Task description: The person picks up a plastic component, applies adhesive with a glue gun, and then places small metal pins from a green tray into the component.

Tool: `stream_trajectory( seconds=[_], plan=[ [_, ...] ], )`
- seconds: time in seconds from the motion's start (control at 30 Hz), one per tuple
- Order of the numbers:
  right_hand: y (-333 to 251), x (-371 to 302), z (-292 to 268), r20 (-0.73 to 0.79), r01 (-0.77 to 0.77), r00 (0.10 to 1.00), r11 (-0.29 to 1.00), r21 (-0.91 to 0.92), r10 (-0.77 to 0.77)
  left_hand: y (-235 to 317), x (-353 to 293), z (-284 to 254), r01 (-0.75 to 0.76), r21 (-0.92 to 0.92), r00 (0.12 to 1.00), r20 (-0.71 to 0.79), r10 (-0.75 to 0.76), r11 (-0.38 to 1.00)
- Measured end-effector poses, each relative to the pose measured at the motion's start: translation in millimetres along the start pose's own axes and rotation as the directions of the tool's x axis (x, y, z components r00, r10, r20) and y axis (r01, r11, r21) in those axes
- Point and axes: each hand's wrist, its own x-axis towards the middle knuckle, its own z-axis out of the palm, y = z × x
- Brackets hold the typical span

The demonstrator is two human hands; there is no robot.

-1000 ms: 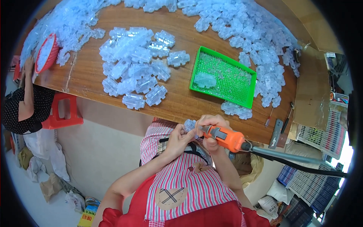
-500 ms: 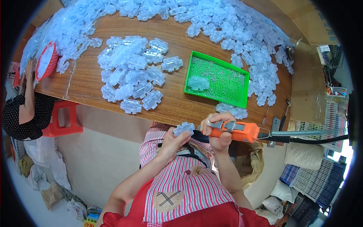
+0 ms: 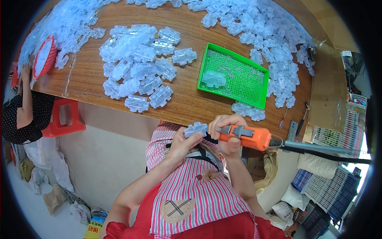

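Between the thumb and fingers of my left hand (image 3: 184, 144) is a clear plastic housing (image 3: 195, 129), held just in front of the table's near edge. My right hand (image 3: 227, 133) grips an orange electric screwdriver (image 3: 250, 137) lying sideways, its cord end to the right. The tool's front end is hidden by my fingers, close to the housing. Beyond my hands a green tray (image 3: 232, 101) holds many small metal screws (image 3: 242, 71) and one clear housing (image 3: 213, 79). A heap of similar clear housings (image 3: 135, 65) lies left of the tray.
Large piles of clear plastic parts (image 3: 274, 47) line the back and sides of the wooden table (image 3: 89, 85). A red basket (image 3: 47, 59) stands at the left, near a co-worker's arm (image 3: 26, 95) and a red stool (image 3: 65, 117). A spring and black cable (image 3: 326, 151) trail right from the screwdriver.
The view has shifted slightly, so the table sits a little higher in it. Both hands keep their holds; the screwdriver's cord end has swung slightly nearer to me.
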Motion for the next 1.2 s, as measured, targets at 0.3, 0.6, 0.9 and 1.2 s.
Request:
stream_trajectory(
  seconds=[0.3,0.6,0.9,1.2],
  plan=[
    [4,6,6,0.126,0.077,0.990,0.995,-0.063,-0.069,3,4,1,-0.031,-0.015,1.000,-0.003,0.031,0.999],
    [8,8,-7,-0.038,-0.025,0.999,0.999,0.020,0.026,16,-1,4,-0.007,0.174,1.000,0.011,0.005,0.985],
    [-64,75,-55,-0.277,0.012,0.956,0.958,-0.285,-0.094,118,-5,59,-0.509,0.859,0.810,0.498,0.311,-0.051],
    [-60,76,-90,-0.205,-0.007,0.968,0.794,-0.608,-0.148,169,87,87,-0.559,0.697,0.771,0.636,0.027,-0.450]
  ],
)
